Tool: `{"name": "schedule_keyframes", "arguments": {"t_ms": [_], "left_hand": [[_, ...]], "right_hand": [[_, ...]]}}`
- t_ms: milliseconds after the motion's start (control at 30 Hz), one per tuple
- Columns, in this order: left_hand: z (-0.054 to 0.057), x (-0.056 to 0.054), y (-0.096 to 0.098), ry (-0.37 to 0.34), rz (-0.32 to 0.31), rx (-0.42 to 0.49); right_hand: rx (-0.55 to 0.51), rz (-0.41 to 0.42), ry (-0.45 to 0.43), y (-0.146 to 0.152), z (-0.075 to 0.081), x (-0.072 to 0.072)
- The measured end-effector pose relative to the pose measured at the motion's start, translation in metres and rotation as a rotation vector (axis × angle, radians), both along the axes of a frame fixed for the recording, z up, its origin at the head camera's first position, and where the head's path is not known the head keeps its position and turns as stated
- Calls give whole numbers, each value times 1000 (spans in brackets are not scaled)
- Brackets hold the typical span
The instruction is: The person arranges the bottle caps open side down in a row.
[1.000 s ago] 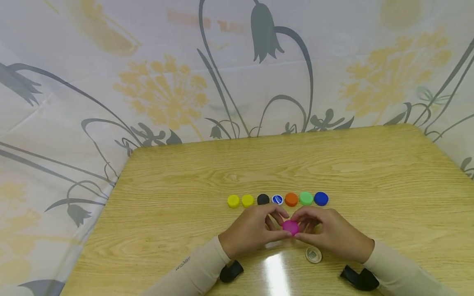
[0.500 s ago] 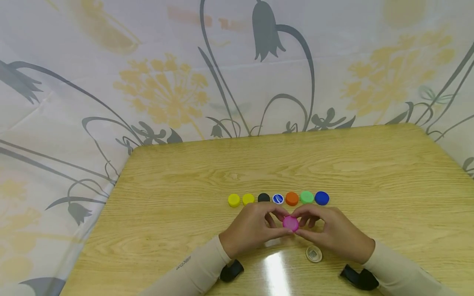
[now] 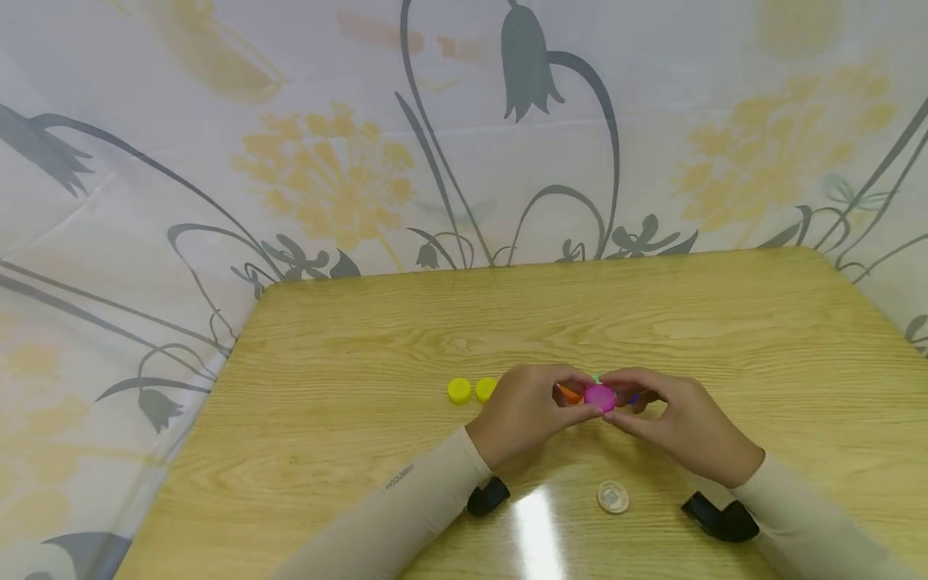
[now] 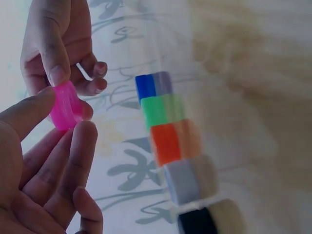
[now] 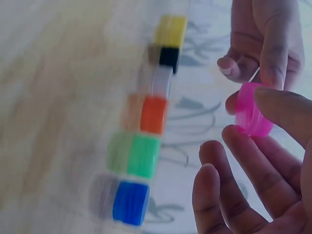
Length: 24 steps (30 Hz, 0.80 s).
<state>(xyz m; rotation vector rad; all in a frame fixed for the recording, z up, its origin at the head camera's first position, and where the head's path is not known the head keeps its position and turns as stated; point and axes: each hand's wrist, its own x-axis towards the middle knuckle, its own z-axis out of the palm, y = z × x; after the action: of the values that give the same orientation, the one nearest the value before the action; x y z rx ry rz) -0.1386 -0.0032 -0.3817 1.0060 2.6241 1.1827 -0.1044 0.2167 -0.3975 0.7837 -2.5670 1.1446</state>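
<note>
Between both hands, above the table, is a pink bottle cap [image 3: 599, 398]. My left hand [image 3: 524, 411] pinches its left side with thumb and fingertips, and my right hand [image 3: 685, 419] pinches its right side the same way. Both wrist views show the pink cap [image 4: 66, 106] raised off the surface. Behind the hands runs a row of caps: two yellow caps [image 3: 459, 391], a black cap [image 5: 169, 59], a white-sided cap [image 4: 182, 182], an orange cap [image 4: 166, 145], a green cap [image 5: 144, 156] and a blue cap [image 5: 131, 203]. In the head view the hands hide much of this row.
A round beige disc [image 3: 612, 497] with a square mark lies on the wooden table [image 3: 348, 451] in front of the hands. Black straps [image 3: 721, 518] show at both wrists. A flower-patterned cloth [image 3: 464, 161] rises behind the table's far edge.
Both hands have carried the pink cap forward and slightly right, from in front of the row to over its right part. The row now shows less in the head view.
</note>
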Motion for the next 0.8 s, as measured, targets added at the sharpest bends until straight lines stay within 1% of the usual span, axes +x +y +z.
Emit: {"name": "schedule_keyframes", "arguments": {"t_ms": [67,200,300,367,433,600,800], "left_hand": [[2,-6,8,25,0,-36],[4,-18,24,120,2,-136],[5,-24,35,199,14,-227],[5,-28,42,223,28,-278],[4,-32,50,222,43,-318],[1,-39,67,198,59,-384],[-2,-43,84,167,68,-438]], "right_hand": [[10,-21,10,6,1,-4],[17,-55,39,16,0,-11],[22,-78,47,23,-1,-15],[27,-95,40,28,-3,-18],[28,-112,21,32,-5,-20],[41,-160,-53,43,-7,-23],[97,-207,-111,54,-9,-27]]}}
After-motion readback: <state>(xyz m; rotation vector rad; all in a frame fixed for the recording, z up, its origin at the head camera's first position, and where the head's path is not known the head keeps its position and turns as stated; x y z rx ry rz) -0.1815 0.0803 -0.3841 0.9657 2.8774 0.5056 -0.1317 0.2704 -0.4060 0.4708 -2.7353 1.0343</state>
